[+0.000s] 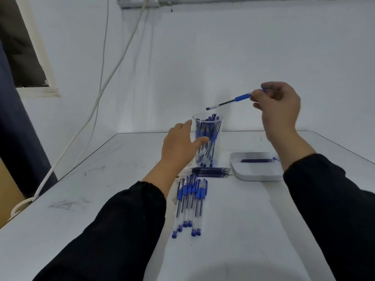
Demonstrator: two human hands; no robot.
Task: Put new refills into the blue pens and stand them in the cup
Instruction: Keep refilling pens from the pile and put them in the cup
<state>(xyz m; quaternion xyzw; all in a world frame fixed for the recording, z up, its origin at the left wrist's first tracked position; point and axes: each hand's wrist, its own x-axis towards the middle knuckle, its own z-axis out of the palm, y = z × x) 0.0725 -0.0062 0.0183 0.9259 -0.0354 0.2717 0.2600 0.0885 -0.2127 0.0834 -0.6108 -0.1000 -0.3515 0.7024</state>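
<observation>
White tabletop (233,230) and wall frame the work: the right hand (281,106) pinches a blue-gripped clear plastic pen (230,101) at its tip end, above the clear plastic cup (218,126) of pens. Left hand (180,142), fingers relaxed, touches the cup's side; steadying it while lowering the pen upright would serve best.

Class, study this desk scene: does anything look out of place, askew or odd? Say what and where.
Nothing is spilled or broken. The table carries dark scuff marks on its left part. The pens in the cup lean at mixed angles. The right hand pinches a pen above the cup, tilted rather than upright.
</observation>
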